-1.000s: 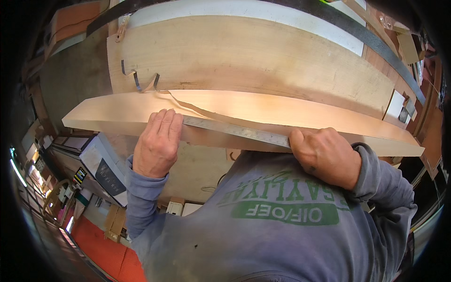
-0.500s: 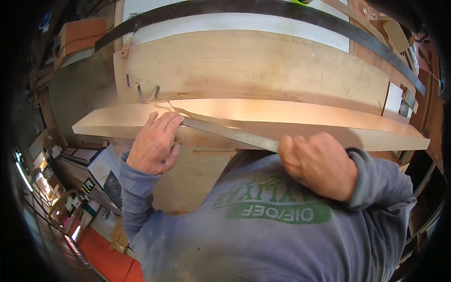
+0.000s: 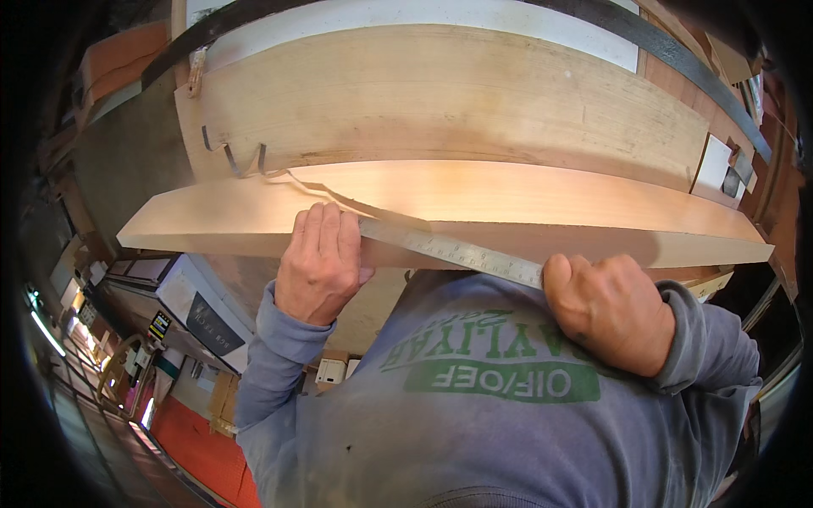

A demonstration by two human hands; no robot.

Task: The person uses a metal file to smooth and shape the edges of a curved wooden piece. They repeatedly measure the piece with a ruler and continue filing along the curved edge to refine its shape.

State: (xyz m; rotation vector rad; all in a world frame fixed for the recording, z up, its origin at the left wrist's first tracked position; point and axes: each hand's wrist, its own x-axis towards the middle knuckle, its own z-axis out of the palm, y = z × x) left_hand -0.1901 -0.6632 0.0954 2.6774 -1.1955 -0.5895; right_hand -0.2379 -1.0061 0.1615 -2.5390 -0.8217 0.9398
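A long, pale wooden board (image 3: 508,193) lies crosswise in front of me. A steel ruler (image 3: 453,250) slants across its near edge. My left hand (image 3: 322,264) is closed on the ruler's far left end, its fingers pressed together over the board's edge and the thumb below. My right hand (image 3: 608,311) makes a fist round the ruler's near right end, close to my chest. A thin, curling strip of edging (image 3: 373,211) runs from the near edge back across the board's top, behind my left fingers. The ruler's two ends are hidden in my hands.
Behind the board lies a wide wooden panel (image 3: 440,97), with a dark curved band (image 3: 677,46) beyond it. A small white piece (image 3: 716,173) sits at the far right. Boxes and a white-sided case (image 3: 199,296) stand lower left, near a red surface (image 3: 190,449).
Both hands and the ruler have moved to the right along the board's near edge. The ruler has turned, its marked face now showing. More of the loose strip shows behind my left hand.
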